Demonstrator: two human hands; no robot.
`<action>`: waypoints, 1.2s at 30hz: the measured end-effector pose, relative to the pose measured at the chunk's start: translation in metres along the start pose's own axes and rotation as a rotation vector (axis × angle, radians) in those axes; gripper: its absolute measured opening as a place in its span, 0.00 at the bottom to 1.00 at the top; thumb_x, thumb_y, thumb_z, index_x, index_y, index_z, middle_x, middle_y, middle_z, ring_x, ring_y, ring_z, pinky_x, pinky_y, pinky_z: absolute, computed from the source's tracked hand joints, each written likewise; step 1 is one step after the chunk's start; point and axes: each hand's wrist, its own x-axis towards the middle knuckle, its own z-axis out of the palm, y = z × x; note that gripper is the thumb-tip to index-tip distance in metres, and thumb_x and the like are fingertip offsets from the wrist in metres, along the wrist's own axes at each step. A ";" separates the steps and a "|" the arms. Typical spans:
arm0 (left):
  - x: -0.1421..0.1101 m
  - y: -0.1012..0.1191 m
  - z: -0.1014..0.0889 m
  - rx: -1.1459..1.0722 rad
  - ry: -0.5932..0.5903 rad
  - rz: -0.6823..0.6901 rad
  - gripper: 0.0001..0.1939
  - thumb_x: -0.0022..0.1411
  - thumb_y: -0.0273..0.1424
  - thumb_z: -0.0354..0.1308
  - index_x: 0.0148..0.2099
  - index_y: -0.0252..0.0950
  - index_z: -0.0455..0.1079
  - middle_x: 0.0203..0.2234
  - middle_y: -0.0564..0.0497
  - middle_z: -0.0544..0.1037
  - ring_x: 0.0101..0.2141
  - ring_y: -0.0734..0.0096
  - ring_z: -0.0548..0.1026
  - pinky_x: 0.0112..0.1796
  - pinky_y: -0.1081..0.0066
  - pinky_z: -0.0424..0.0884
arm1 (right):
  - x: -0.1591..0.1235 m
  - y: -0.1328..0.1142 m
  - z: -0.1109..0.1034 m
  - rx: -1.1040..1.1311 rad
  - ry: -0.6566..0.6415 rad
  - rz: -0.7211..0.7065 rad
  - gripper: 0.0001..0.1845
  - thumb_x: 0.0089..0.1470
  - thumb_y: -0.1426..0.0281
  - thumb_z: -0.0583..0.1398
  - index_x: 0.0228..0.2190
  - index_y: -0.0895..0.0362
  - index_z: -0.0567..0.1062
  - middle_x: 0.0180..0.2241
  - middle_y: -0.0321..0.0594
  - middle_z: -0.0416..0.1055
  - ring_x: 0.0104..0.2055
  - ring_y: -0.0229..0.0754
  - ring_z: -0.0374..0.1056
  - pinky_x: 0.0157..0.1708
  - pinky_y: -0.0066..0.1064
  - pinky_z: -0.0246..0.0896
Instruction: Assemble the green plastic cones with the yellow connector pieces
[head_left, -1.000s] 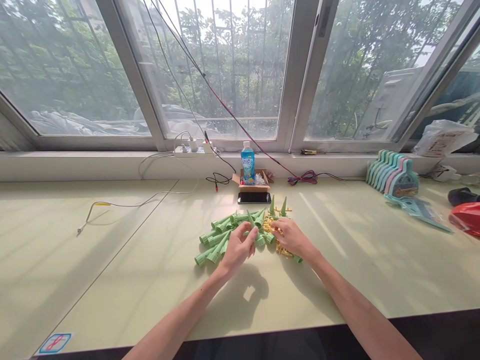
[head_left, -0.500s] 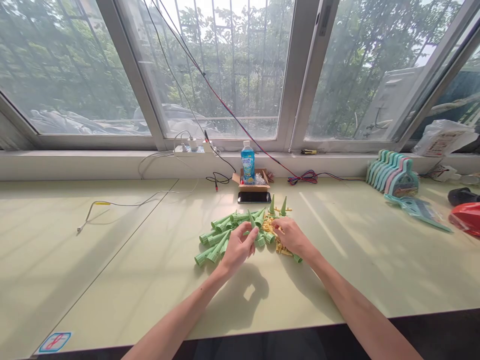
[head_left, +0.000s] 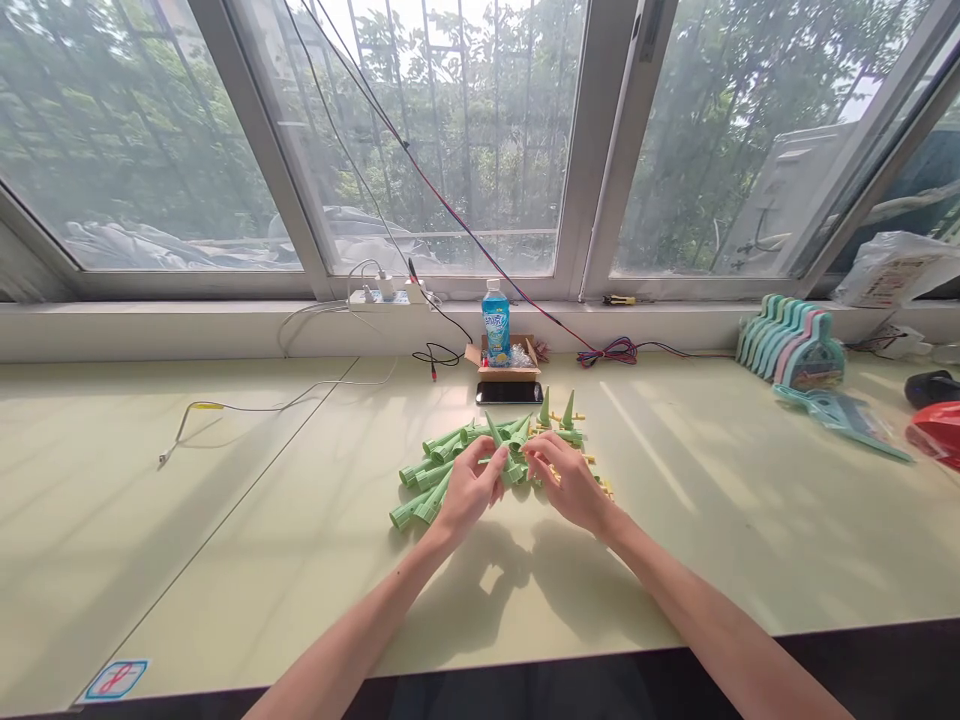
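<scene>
My left hand (head_left: 471, 488) is closed around a green plastic cone (head_left: 493, 432), its pointed end tilted up and left. Beside it, my right hand (head_left: 571, 488) has thumb and fingers pinched together close to the cone; what they hold, if anything, is too small and covered to name. Under and left of the hands lies a heap of similar green cones (head_left: 411, 514). Small yellow plastic pieces (head_left: 606, 488) show past my right hand, which hides most of them. Behind it, two green cones stand upright, one left (head_left: 544, 409) and one right (head_left: 568, 411), with yellow pieces beside them.
A black phone (head_left: 509, 393) lies behind the heap, before a small cardboard box (head_left: 510, 374) and a blue bottle (head_left: 496, 325). Cables (head_left: 611, 352) run along the sill. Toy-like turquoise and pink pieces (head_left: 806, 350) and a red object (head_left: 934, 432) lie at right.
My right hand has moved left from the yellow pieces to the cone in my left hand. The held cone has shifted slightly left and tilts more. The view has shifted slightly.
</scene>
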 end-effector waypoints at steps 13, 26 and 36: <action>-0.001 0.002 0.002 0.048 -0.003 0.024 0.18 0.65 0.46 0.56 0.35 0.37 0.60 0.27 0.57 0.66 0.15 0.82 0.64 0.16 0.77 0.56 | 0.000 0.000 0.002 0.048 0.057 -0.032 0.09 0.65 0.71 0.56 0.45 0.53 0.72 0.41 0.44 0.72 0.37 0.42 0.70 0.38 0.36 0.69; -0.004 -0.004 0.002 0.119 -0.016 0.065 0.16 0.66 0.46 0.56 0.37 0.38 0.62 0.21 0.58 0.66 0.18 0.78 0.63 0.19 0.77 0.59 | 0.000 0.000 0.003 0.053 0.113 -0.070 0.07 0.65 0.72 0.57 0.42 0.53 0.73 0.37 0.42 0.73 0.36 0.41 0.71 0.36 0.34 0.70; -0.004 -0.002 0.002 0.159 -0.006 0.103 0.16 0.66 0.45 0.56 0.35 0.38 0.61 0.19 0.59 0.64 0.18 0.78 0.64 0.19 0.77 0.59 | 0.000 0.002 0.003 0.038 0.114 -0.088 0.07 0.65 0.72 0.57 0.41 0.53 0.74 0.36 0.42 0.74 0.34 0.41 0.71 0.34 0.33 0.69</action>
